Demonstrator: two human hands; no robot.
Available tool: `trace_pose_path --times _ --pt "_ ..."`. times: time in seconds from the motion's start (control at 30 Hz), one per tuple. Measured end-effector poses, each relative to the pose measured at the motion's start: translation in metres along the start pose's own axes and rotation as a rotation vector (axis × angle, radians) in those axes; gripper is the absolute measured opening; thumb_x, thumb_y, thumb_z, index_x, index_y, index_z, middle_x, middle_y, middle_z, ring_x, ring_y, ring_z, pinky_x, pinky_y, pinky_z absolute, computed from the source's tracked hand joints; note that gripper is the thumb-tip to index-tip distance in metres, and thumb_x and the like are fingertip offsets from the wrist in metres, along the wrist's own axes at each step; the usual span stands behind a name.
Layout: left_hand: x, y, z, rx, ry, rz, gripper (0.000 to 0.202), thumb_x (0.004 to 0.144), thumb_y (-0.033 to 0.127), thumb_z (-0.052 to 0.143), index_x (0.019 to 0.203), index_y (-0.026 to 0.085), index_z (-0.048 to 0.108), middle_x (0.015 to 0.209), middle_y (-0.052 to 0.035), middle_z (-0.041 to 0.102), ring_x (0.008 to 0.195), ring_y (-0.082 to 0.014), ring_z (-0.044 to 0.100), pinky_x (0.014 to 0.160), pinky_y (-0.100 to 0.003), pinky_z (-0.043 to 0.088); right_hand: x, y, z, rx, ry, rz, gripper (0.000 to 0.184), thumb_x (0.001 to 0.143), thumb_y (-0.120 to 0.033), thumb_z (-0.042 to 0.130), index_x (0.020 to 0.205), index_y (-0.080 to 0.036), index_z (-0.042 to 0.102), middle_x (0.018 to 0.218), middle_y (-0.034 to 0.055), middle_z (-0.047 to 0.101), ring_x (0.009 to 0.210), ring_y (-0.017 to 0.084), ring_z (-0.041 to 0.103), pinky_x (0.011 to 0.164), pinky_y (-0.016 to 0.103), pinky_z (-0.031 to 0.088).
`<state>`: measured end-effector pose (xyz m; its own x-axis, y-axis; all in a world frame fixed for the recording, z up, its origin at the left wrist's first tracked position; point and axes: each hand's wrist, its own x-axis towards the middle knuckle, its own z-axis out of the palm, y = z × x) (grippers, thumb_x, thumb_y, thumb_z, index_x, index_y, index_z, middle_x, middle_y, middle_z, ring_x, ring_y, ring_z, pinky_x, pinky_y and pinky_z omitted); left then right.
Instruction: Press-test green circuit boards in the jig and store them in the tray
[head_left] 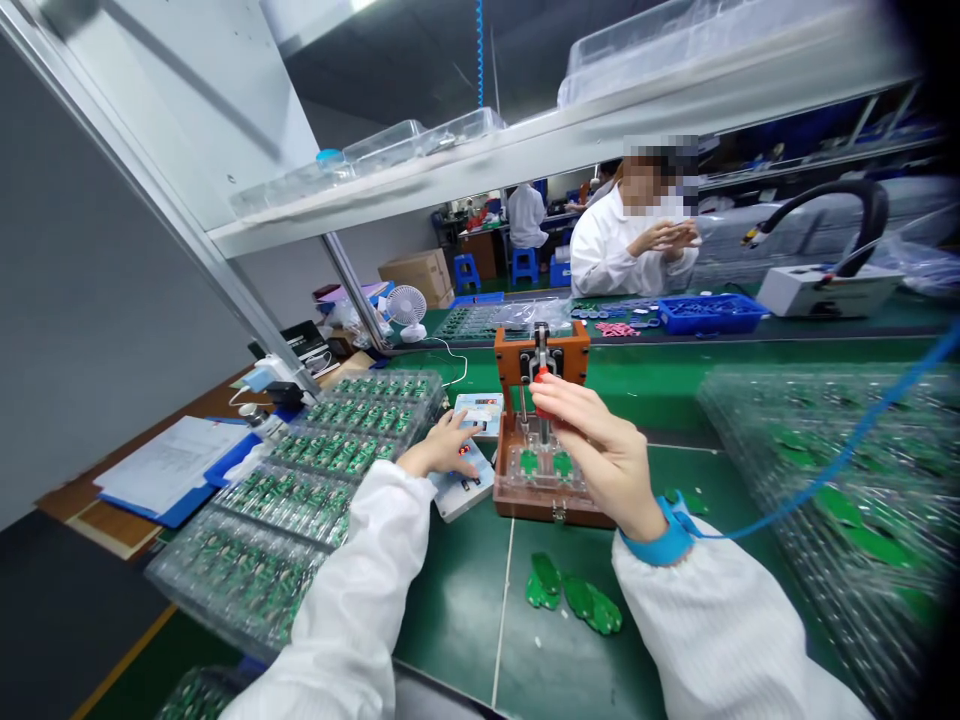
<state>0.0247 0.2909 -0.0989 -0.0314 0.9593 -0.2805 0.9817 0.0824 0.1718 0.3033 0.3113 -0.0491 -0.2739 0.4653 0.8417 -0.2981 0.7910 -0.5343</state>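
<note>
My right hand [607, 450] is closed about the red handle [540, 390] of a toggle clamp on an orange and brown test fixture [504, 480]. Small green circuit boards [562, 463] sit in the fixture's clear plate below the clamp. A blue wrist strap [660, 538] with a coiled cord is on my right wrist. To the left, my left hand [444, 446] has its fingers spread over two pale boxes with red digit displays, the nearer box [461, 488] and the farther box [487, 412]. Loose green boards [589, 600] lie in front of the fixture.
Stacked clear trays of boards [337, 450] stand at the left, and more clear trays [847, 500] at the right. Across the bench sits a person in white [615, 240] near a blue bin [709, 312]. A shelf [450, 160] crosses overhead. A small fan [406, 305] stands behind.
</note>
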Motion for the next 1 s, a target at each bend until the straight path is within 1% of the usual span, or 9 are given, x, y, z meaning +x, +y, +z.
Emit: trace_pose_path --times 0.03,0.1,0.17,0.27,0.43,0.6,0.73,0.83,1.0 --pt "0.005 -0.003 -0.001 0.061 -0.074 -0.028 0.109 0.060 0.052 0.088 0.153 0.024 0.037 0.166 -0.0134 0.004 0.150 -0.0449 -0.003 0.121 -0.059 0.016 0.001 0.000 0.000 0.001 0.001 -0.001 0.044 0.097 -0.010 0.053 0.128 -0.039 0.066 0.130 -0.0033 0.066 0.130 0.025 0.055 0.111 0.050 0.047" --pt "0.013 -0.005 -0.002 0.112 -0.155 -0.030 0.119 0.059 0.061 0.085 0.157 0.025 0.027 0.166 -0.0124 -0.004 0.150 -0.0445 -0.007 0.120 -0.060 0.015 0.002 0.000 0.000 0.002 0.002 -0.002 0.043 0.097 -0.011 0.053 0.127 -0.038 0.067 0.129 -0.0028 0.067 0.130 0.025 0.056 0.111 0.051 0.048" --pt "0.017 -0.004 -0.002 0.133 -0.199 -0.032 0.123 0.057 0.065 0.082 0.158 0.025 0.025 0.166 -0.0124 -0.006 0.150 -0.0450 -0.008 0.120 -0.060 0.014 0.002 0.000 0.000 0.004 0.000 -0.004 0.042 0.098 -0.012 0.052 0.127 -0.038 0.067 0.129 -0.0026 0.067 0.129 0.025 0.056 0.111 0.050 0.048" --pt "0.020 0.000 -0.002 0.154 -0.250 -0.050 0.124 0.057 0.065 0.082 0.158 0.025 0.023 0.166 -0.0118 -0.003 0.150 -0.0439 -0.008 0.120 -0.059 0.013 0.002 0.001 0.000 0.015 -0.001 0.000 0.042 0.098 -0.011 0.052 0.127 -0.038 0.067 0.129 -0.0031 0.066 0.130 0.024 0.055 0.111 0.049 0.047" --pt "0.020 0.003 -0.003 0.129 -0.256 -0.054 0.123 0.057 0.061 0.084 0.158 0.025 0.024 0.166 -0.0124 0.001 0.150 -0.0447 -0.007 0.120 -0.062 0.011 0.001 0.001 0.001 0.008 0.019 0.010 0.041 0.098 -0.012 0.051 0.125 -0.037 0.068 0.128 -0.0024 0.067 0.129 0.024 0.056 0.111 0.050 0.047" --pt "0.016 -0.009 -0.008 0.146 -0.230 -0.055 0.132 0.053 0.071 0.080 0.159 0.024 0.019 0.166 -0.0132 -0.003 0.150 -0.0448 -0.006 0.120 -0.060 0.015 0.001 0.001 0.002 0.014 0.023 0.009 0.040 0.098 -0.013 0.052 0.124 -0.037 0.069 0.127 -0.0024 0.068 0.128 0.025 0.057 0.110 0.049 0.048" --pt "0.014 -0.015 -0.011 0.153 -0.257 -0.069 0.137 0.047 0.075 0.080 0.159 0.025 0.019 0.166 -0.0139 -0.002 0.150 -0.0461 -0.005 0.119 -0.061 0.014 0.001 0.001 0.002 0.015 0.025 0.001 0.040 0.098 -0.013 0.052 0.124 -0.037 0.069 0.127 -0.0025 0.068 0.128 0.025 0.057 0.110 0.050 0.048" --pt "0.014 -0.013 -0.012 0.163 -0.273 -0.070 0.138 0.045 0.072 0.083 0.159 0.024 0.020 0.166 -0.0143 -0.001 0.150 -0.0467 -0.004 0.119 -0.063 0.015 0.001 0.002 0.002 0.024 0.025 -0.003 0.041 0.097 -0.012 0.052 0.125 -0.038 0.068 0.127 -0.0027 0.068 0.128 0.024 0.057 0.110 0.049 0.048" --pt "0.014 -0.006 -0.014 0.185 -0.326 -0.103 0.137 0.050 0.067 0.084 0.160 0.025 0.014 0.166 -0.0134 -0.004 0.150 -0.0448 -0.008 0.119 -0.064 0.014 0.000 0.003 0.002 0.026 0.025 0.000 0.041 0.098 -0.012 0.052 0.125 -0.038 0.068 0.127 -0.0027 0.068 0.129 0.025 0.056 0.111 0.049 0.047"
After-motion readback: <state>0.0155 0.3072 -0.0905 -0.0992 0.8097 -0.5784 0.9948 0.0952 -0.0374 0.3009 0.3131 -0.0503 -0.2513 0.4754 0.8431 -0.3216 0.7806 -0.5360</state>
